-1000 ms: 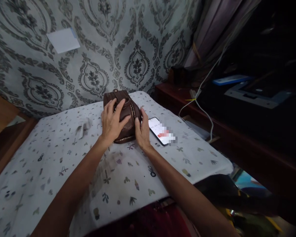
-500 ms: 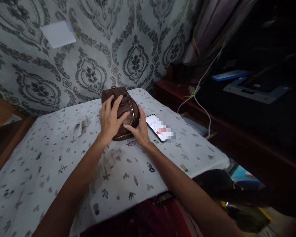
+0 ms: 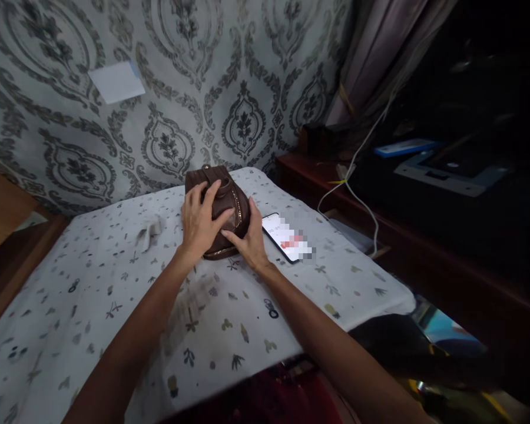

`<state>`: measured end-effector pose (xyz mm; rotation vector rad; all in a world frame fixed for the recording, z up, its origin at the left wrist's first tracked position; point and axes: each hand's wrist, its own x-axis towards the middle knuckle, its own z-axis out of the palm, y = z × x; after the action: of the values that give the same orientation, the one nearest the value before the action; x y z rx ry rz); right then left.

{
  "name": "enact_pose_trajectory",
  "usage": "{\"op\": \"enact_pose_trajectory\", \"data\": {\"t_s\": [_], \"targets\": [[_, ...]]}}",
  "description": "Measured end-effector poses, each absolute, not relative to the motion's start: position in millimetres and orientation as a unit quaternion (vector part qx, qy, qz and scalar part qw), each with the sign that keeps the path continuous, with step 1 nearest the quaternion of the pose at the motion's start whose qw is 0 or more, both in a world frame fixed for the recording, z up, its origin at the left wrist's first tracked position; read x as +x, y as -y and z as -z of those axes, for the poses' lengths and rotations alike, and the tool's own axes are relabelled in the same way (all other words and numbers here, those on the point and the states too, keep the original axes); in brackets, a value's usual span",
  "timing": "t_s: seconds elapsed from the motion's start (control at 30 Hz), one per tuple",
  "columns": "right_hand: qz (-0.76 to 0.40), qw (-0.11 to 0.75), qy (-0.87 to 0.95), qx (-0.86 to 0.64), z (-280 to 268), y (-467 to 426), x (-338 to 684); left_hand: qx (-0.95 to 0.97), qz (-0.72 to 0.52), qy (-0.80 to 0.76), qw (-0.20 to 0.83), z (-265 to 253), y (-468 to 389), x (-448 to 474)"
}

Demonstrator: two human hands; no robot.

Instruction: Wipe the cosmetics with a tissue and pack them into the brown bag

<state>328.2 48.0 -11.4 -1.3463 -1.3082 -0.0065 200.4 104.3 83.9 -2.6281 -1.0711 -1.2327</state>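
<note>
A brown leather-look backpack with gold zips and a top strap lies on the patterned cloth, near the wall. My left hand lies over its left side and front, fingers curved onto the leather and thumb held apart. Around the right side of the bag curves my right hand, its thumb on the front near the zip. Both hands hold the bag between them. Part of its front is hidden under my fingers. Just right of my right hand lies a phone with its screen lit.
White printed cloth covers the table. A small crumpled pale thing lies left of the bag. On the right, a dark wooden desk carries a white cable. A white paper is on the patterned wall.
The whole view has shifted slightly, so everything sits a little lower in the picture. Both hands keep nearly the same hold on the bag.
</note>
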Motion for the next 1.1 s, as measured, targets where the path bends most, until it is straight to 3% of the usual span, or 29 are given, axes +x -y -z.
{"op": "enact_pose_trajectory", "data": {"t_s": [0.3, 0.6, 1.1], "targets": [[0.011, 0.601, 0.556, -0.574, 7, -46, 327, -0.866, 0.344, 0.363, 0.029, -137, -116, 219], [0.02, 0.604, 0.56, -0.567, 12, -49, 328, -0.884, 0.23, 0.399, 0.08, -140, -110, 233], [0.023, 0.585, 0.56, -0.586, 6, -45, 327, -0.862, 0.332, 0.367, 0.11, -113, -115, 234]]}}
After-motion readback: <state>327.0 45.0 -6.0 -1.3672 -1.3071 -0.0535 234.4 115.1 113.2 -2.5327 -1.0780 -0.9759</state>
